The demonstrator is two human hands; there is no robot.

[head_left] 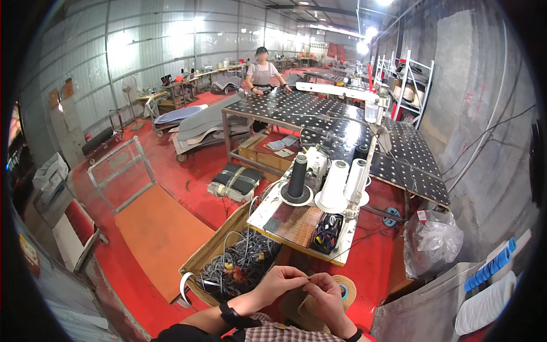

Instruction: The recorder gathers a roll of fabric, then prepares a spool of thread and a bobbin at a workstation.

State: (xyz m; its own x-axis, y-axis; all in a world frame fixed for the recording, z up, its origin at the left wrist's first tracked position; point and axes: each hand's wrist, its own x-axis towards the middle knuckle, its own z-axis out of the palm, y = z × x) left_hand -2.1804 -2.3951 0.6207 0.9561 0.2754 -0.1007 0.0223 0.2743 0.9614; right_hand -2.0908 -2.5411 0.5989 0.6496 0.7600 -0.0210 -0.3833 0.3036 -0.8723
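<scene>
My left hand (277, 283) and my right hand (327, 293) meet low in the middle of the view, fingertips pinched together on something very thin, likely a thread, too small to make out. A black band wraps my left wrist. Just above the hands stands a small work table (296, 225) bearing a dark thread cone (297, 176), two white thread cones (335, 185) and a tangle of dark cords (326, 232). Under my hands lies a roll of tan tape (345, 289).
A cardboard box of grey cables (242, 262) sits to the left of my hands. A large black dotted cutting table (342, 128) stretches behind, with another person (261, 71) standing at its far end. A clear plastic bag (433, 242) and metal shelving (413, 85) are at the right.
</scene>
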